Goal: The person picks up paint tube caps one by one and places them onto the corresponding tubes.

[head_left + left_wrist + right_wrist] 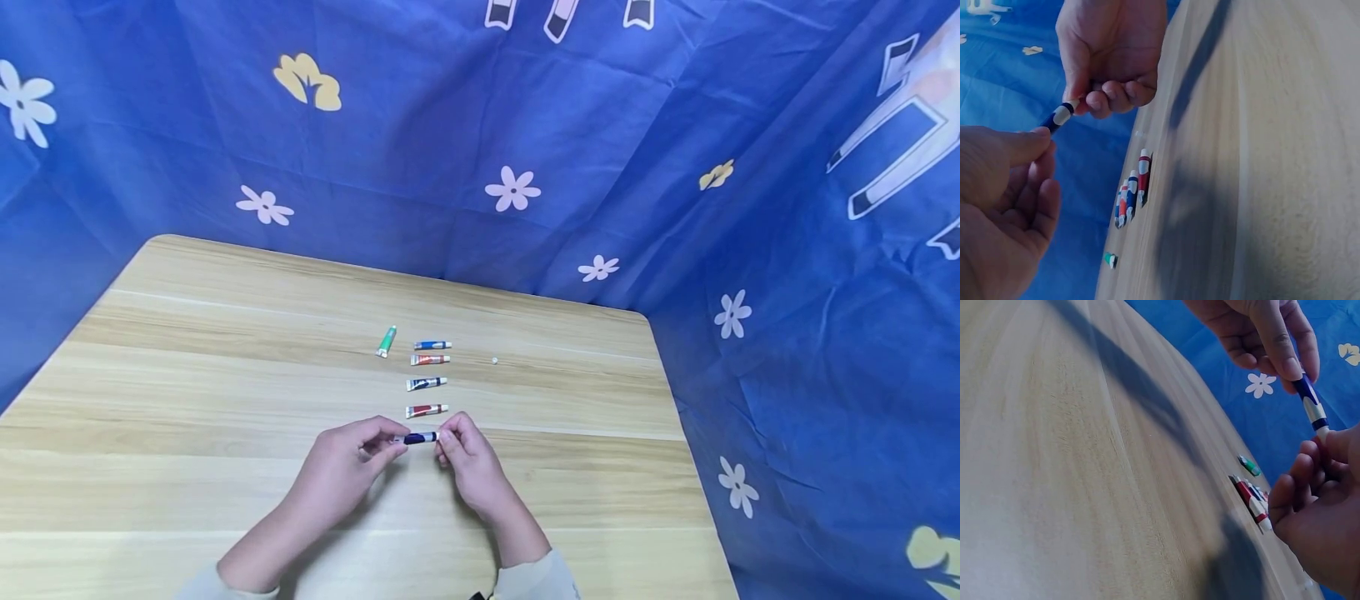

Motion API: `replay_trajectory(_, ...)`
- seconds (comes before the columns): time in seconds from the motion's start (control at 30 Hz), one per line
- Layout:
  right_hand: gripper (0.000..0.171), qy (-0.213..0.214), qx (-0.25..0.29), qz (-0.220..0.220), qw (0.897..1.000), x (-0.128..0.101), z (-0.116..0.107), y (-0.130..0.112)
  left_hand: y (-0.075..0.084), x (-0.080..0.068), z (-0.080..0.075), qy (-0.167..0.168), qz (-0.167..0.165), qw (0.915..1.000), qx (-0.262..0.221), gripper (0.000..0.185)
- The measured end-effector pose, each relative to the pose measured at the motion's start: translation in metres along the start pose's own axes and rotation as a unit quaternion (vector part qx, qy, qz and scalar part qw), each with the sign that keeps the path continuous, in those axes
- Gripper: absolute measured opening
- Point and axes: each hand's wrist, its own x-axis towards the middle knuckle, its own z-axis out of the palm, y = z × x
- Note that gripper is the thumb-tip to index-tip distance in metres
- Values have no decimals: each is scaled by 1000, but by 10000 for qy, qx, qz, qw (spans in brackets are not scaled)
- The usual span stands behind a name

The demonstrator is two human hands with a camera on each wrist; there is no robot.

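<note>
Between my two hands, a small dark blue or purple paint tube (420, 437) with a silver band is held just above the table. My left hand (352, 458) pinches its rear end between thumb and fingers. At the other end, the thumb and index finger of my right hand (476, 467) pinch the white cap (1322, 432), which they partly cover. Beyond the hands lies a row of similar tubes: a dark red tube (427, 411), a dark blue tube (426, 383), an orange-red tube (430, 360) and a blue tube (432, 344).
A green tube (386, 342) lies at a slant, left of the row. To the row's right is a tiny whitish piece (494, 361), too small to identify. The wooden table (187, 367) ends at blue patterned cloth (420, 150) behind and at the sides.
</note>
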Motion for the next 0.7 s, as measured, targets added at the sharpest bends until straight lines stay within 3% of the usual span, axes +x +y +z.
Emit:
replay_trajectory(0.23, 20, -95, 204, 37, 9997, 1, 1, 0, -5, 2, 2, 345, 992, 9942, 238, 30)
replay_trajectory(0.4, 21, -132, 264, 124, 9995, 0, -2, -1, -7, 5, 2, 335, 1512, 9864, 557, 29)
replay_trajectory(0.53, 23, -23, 131, 173, 9998, 1, -6, 1, -5, 7, 0, 15, 1283, 9863, 1035, 27)
replay_trajectory(0.7, 26, 138, -691, 83, 9975, 0, -11, 6, -2, 13, 5, -368, 971, 9802, 1686, 30)
